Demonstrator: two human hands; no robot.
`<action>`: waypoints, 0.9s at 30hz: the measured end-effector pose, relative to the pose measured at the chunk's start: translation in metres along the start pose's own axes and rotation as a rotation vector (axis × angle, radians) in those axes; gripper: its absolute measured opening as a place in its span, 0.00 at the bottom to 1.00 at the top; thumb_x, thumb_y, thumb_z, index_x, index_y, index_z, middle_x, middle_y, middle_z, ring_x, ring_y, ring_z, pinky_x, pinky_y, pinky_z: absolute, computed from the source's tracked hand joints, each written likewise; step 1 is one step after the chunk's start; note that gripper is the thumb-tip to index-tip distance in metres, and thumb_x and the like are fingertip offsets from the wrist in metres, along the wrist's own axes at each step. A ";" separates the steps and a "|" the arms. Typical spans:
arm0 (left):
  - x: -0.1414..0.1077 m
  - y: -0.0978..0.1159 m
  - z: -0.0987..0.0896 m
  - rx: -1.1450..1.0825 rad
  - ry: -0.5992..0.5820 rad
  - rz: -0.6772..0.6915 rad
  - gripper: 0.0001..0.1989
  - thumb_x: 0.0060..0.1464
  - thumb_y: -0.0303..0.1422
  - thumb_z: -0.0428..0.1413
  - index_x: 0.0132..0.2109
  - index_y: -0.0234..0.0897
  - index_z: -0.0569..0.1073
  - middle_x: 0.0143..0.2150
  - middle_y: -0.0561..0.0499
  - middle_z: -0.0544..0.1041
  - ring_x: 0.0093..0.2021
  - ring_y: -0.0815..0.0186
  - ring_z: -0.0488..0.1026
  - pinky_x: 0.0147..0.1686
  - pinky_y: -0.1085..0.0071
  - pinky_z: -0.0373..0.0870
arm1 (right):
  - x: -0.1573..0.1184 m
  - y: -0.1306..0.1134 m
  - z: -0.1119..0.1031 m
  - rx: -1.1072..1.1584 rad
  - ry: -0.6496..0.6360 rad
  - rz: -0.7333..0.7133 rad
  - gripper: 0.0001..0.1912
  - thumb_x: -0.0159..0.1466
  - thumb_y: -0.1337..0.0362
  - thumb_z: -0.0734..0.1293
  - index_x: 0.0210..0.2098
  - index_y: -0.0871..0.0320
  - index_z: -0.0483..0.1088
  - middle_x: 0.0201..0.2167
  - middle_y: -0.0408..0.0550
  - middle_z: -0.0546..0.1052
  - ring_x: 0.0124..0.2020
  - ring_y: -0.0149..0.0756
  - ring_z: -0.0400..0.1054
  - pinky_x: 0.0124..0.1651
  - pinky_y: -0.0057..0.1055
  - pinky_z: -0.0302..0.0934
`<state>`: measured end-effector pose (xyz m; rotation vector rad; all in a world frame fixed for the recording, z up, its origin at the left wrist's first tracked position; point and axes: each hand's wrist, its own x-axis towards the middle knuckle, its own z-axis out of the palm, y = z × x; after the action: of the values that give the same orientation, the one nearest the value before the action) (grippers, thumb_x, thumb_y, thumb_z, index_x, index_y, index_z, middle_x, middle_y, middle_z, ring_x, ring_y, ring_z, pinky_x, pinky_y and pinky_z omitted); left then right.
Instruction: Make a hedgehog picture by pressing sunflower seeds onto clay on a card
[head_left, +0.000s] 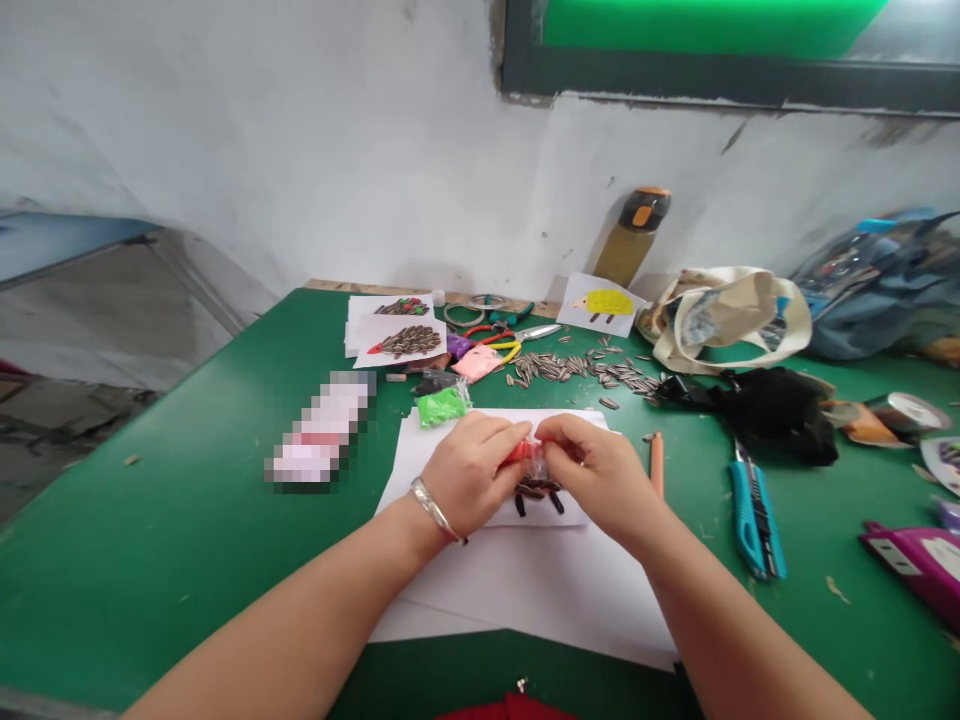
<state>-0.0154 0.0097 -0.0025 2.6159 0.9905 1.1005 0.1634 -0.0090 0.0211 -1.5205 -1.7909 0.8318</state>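
Over a stack of white paper point(517, 590) both hands meet at a small clear plastic packet of red modelling clay point(526, 452). My left hand point(471, 468), with a bracelet at the wrist, is closed on its left side. My right hand point(600, 472) pinches the clear plastic at its right side. Just beneath them lies a card with sunflower seeds point(537, 489) stuck on it and two short black legs below. My fingers hide the upper part of this card.
Loose sunflower seeds point(555, 367), scissors point(534, 333) and a green clay packet point(442, 406) lie beyond the paper. Finished seed pictures point(409, 343) sit at the back left. To the right are a blue utility knife point(756, 515), a black cloth item point(784, 412) and a bottle point(630, 240).
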 end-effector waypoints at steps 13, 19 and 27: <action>0.000 -0.006 0.000 -0.002 0.005 -0.046 0.14 0.58 0.30 0.55 0.50 0.32 0.73 0.41 0.44 0.79 0.42 0.59 0.74 0.44 0.59 0.70 | 0.004 0.002 -0.010 -0.111 0.027 -0.024 0.14 0.64 0.59 0.61 0.25 0.53 0.71 0.19 0.40 0.73 0.26 0.30 0.67 0.33 0.26 0.58; 0.003 -0.007 -0.003 -0.006 -0.003 -0.072 0.13 0.58 0.30 0.55 0.49 0.33 0.74 0.38 0.45 0.79 0.41 0.59 0.74 0.44 0.60 0.69 | 0.006 0.006 -0.015 0.243 -0.003 0.121 0.07 0.61 0.59 0.65 0.35 0.55 0.71 0.23 0.40 0.75 0.25 0.30 0.71 0.30 0.27 0.62; 0.003 -0.008 -0.005 0.017 0.028 -0.073 0.13 0.58 0.30 0.55 0.49 0.32 0.73 0.41 0.44 0.79 0.42 0.59 0.74 0.43 0.60 0.69 | 0.005 0.007 -0.017 0.231 -0.085 0.128 0.10 0.63 0.59 0.61 0.34 0.55 0.73 0.26 0.43 0.78 0.30 0.32 0.73 0.32 0.27 0.64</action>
<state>-0.0215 0.0174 -0.0001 2.5622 1.0970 1.1200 0.1805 -0.0016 0.0259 -1.4776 -1.6050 1.1393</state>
